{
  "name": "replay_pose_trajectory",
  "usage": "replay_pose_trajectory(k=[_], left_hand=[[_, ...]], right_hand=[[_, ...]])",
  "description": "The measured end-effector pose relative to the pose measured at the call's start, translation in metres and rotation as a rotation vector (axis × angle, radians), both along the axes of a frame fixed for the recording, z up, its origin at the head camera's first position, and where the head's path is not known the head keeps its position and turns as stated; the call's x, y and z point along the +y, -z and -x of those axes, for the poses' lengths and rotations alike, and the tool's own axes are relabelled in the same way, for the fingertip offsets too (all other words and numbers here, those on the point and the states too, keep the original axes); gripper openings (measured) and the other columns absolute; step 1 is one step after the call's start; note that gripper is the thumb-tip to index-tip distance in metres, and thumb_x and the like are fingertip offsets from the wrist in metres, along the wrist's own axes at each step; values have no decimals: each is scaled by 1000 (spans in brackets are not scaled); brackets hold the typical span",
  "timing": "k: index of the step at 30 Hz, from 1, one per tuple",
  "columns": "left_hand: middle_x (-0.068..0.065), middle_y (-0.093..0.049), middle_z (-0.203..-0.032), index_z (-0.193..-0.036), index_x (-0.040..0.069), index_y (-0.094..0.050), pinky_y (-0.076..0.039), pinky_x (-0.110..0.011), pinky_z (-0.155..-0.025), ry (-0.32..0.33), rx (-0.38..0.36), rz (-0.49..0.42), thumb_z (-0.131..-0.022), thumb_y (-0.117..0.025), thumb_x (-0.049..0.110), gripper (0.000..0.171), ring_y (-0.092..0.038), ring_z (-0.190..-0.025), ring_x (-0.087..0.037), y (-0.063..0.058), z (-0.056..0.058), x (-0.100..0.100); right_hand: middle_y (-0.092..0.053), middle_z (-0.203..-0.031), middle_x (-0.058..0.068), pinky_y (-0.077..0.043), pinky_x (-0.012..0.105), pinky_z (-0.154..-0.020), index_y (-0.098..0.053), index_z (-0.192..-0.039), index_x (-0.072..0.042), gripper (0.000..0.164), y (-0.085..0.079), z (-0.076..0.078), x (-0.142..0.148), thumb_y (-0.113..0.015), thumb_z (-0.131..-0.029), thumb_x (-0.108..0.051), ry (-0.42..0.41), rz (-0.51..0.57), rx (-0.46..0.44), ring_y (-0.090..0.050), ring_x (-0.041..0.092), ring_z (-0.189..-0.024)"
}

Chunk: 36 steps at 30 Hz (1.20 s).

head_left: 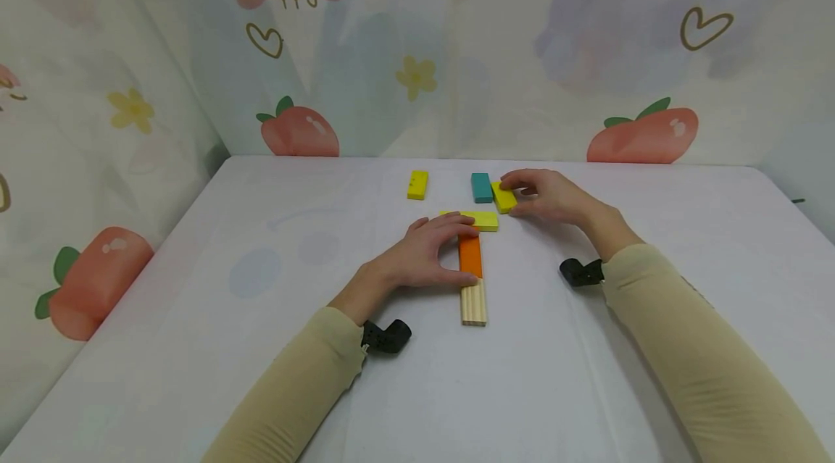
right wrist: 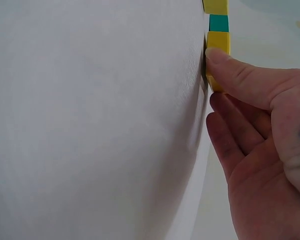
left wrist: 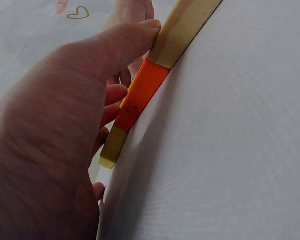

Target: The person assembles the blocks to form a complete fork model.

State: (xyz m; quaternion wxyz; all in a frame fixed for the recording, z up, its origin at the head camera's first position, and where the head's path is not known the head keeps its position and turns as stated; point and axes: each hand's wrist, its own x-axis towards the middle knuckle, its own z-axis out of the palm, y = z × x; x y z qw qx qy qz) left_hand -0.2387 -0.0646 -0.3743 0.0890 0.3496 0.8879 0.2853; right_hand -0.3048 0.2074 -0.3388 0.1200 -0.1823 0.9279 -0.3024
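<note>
Yellow block point(head_left: 504, 199) pinched by right grip point(head_left: 553, 196) (teal block point(head_left: 481, 188) beside); left grip point(head_left: 427, 251) spread along orange block point(head_left: 470, 258).

Head cam bright, L-wrist dim — soft shadows point(right wrist: 173, 182)

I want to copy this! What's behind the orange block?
A yellow block lies crosswise there, with a teal block farther back. The left fingers hide part of the yellow block.
</note>
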Motion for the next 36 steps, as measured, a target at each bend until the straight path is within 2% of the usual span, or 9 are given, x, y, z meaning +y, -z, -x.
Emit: replay_pose_trajectory(k=[36], left_hand=[[6, -42, -159, -144, 24, -56, -11, -52, -125, 3, -6, -8, -86, -77, 49, 66, -27, -152, -10, 0, 0, 0]], right_hand=[[-52, -148, 22, -36, 57, -116, -55, -142, -2, 53, 0, -1, -13, -74, -93, -12, 3, -16, -3, -48, 41, -134]])
